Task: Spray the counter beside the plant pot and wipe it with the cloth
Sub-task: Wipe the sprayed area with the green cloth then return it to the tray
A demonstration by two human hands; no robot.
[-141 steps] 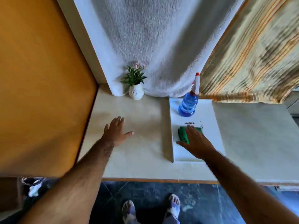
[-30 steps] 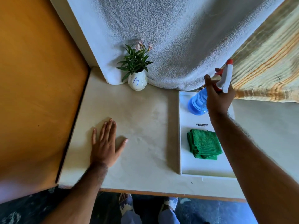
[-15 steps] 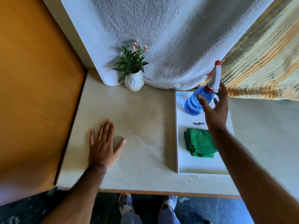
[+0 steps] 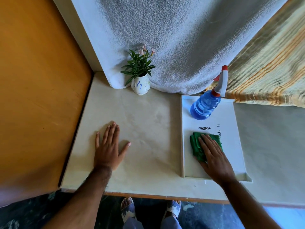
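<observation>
A small white plant pot (image 4: 140, 86) with green leaves and pink flowers stands at the back of the cream counter (image 4: 145, 123). A blue spray bottle (image 4: 205, 104) with a white and red trigger head stands upright at the far end of a white tray (image 4: 234, 129). A folded green cloth (image 4: 197, 146) lies on the tray nearer to me. My right hand (image 4: 212, 156) rests flat on top of the cloth, fingers together, covering its right part. My left hand (image 4: 109, 146) lies palm down on the counter with fingers spread, holding nothing.
An orange wooden panel (image 4: 36, 90) closes the counter's left side. A white towel (image 4: 173, 38) and a striped yellow curtain (image 4: 270, 68) hang behind. Dark smudges (image 4: 204, 128) mark the tray between bottle and cloth. My feet (image 4: 128, 210) show below the counter's front edge.
My right hand let go of the spray bottle, which now stands on the tray, and came back down onto the green cloth. My left hand has stayed flat on the counter.
</observation>
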